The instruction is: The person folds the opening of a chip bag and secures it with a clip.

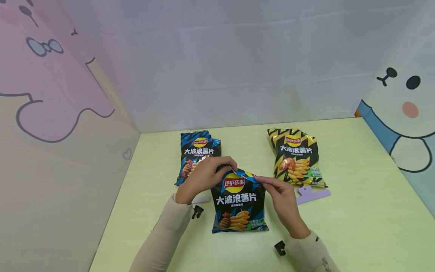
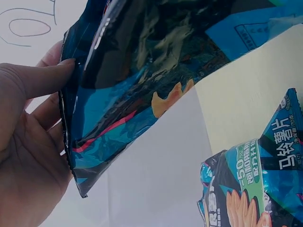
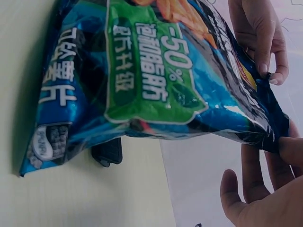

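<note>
A black and blue potato chip bag (image 1: 241, 207) stands up from the table between the two hands, its printed front toward the head camera. My left hand (image 1: 205, 175) pinches the top edge near its left end, thumb on one face in the left wrist view. At the top right corner, my right hand (image 1: 283, 200) pinches the same edge between thumb and fingers. A strip along this top edge looks folded over. The right wrist view shows the bag (image 3: 156, 71) up close, with its bottom seam at the left.
Behind the left hand lies another blue chip bag (image 1: 195, 151). A yellow and black chip bag (image 1: 299, 158) lies at the back right, a purple clip (image 1: 314, 195) before it. A pale clip (image 1: 202, 199) is partly hidden. Two small black pieces (image 1: 280, 248) lie nearer the front.
</note>
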Available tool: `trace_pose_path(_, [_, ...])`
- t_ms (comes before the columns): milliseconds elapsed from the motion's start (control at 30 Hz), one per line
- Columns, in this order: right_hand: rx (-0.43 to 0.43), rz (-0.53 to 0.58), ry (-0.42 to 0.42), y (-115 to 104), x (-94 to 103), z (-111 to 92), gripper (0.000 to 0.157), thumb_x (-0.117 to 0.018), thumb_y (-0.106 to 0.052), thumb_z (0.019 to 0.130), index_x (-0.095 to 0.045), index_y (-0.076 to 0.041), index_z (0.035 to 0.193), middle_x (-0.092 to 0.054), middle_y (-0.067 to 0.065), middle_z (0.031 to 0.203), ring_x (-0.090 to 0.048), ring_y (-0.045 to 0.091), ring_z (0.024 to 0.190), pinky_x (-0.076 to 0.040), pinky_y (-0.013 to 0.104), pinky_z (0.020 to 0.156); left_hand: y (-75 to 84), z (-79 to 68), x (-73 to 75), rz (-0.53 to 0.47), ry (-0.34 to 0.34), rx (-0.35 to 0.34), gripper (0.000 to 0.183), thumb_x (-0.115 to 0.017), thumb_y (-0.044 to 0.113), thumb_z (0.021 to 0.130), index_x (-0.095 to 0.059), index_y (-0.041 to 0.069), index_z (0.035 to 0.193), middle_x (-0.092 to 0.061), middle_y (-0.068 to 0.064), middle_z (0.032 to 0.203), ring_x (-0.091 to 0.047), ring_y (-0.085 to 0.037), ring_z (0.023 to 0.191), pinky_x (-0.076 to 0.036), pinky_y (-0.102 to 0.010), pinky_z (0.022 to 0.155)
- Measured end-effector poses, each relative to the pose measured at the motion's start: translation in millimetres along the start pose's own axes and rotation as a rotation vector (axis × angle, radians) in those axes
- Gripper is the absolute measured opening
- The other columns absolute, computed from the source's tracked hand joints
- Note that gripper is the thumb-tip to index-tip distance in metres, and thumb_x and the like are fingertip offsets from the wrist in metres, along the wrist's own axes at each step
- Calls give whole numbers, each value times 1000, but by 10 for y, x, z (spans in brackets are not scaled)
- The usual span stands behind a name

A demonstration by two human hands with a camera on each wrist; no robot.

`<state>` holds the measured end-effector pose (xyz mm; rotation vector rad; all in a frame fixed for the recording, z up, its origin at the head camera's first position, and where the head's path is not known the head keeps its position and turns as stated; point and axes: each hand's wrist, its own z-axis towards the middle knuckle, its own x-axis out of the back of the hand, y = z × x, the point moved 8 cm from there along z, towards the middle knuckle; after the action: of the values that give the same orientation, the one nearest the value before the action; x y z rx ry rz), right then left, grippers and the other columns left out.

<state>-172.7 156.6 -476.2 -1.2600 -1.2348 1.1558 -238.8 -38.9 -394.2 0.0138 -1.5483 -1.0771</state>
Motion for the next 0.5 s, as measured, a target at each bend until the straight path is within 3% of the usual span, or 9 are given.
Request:
trace_pose_path(133, [11,4,-4,3,0,4,26,-53,-9,104,-74,-5,119,-74,-10,121,-65,0,112,-51,14,97,2,-3,1,2,2,-1,14,-59,17,102,-71,25,104,-75,6,108,-66,-8,90,-56,-26,80])
trace_pose_path(333, [34,16,-10,-31,-3,-16,26,-51,-5,103,-71,4,118,-75,-12,117,-65,0,110,-51,15,95,19,-14,9,10,9,-17,15,-60,17,102,-72,25,103,-75,6,107,-65,-6,87,-56,-25,78])
trace_pose_path(500, [76,27,-22,-77,-16,-37,30,-52,-12,104,-68,9,119,-75,-15,113,-65,2,109,-49,17,96,35,-30,3,-5,-5,-24,20,-55,14,101,-73,22,103,-75,5,106,-45,-5,55,-47,-23,61])
